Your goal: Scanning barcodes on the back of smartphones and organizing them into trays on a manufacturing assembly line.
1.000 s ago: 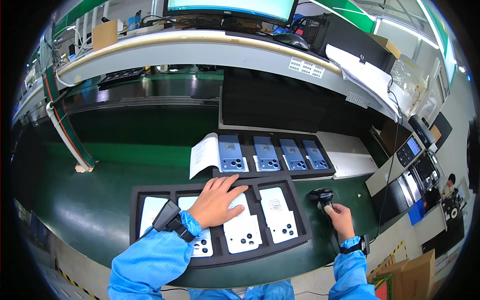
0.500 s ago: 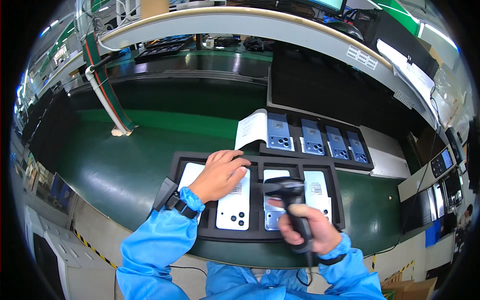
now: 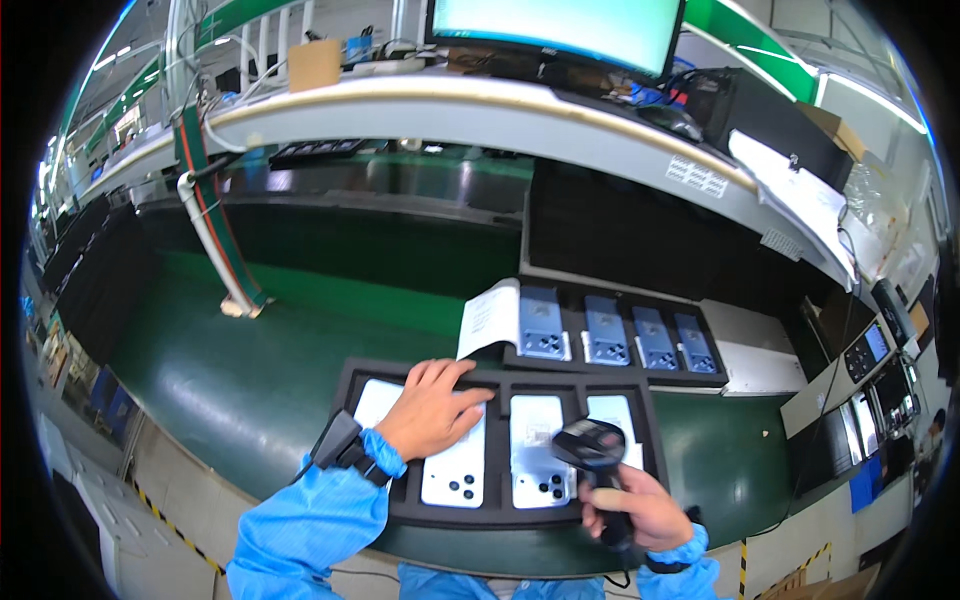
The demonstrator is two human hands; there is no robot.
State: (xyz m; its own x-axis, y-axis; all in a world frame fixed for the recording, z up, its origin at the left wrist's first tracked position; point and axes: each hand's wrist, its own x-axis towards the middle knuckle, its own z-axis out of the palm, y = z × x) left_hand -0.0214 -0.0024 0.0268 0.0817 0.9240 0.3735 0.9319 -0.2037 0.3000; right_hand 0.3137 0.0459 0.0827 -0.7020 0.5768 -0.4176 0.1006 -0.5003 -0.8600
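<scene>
One scanner (image 3: pixel 592 445) at five o'clock, likely light, stiff, best held by its handle (image 3: pixel 616 530), fills the curled right hand (image 3: pixel 648 512); the left hand (image 3: pixel 425 415), spread, apparently gripping nothing, overlaps a phone (image 3: pixel 452 472) at six o'clock.

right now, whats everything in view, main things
near tray: 1, black, in front
nearer phones: 4, white, in near tray
far tray: 1, black, beyond it
farther phones: 4, blue, in far tray
sheet: 1, white, far tray's left end
table: 1, green, under trays
shelf: 1, pale grey, across back
monitor: 1, black-framed, on shelf
mouse: 1, black, shelf's right
cardboard piece: 1, brown, shelf's left
machine: 1, grey, far right
scanner: 1, black, over near tray
sleeves: 2, blue, lower edge
left hand: 1, bare, over near tray
right hand: 1, bare, holding scanner
</scene>
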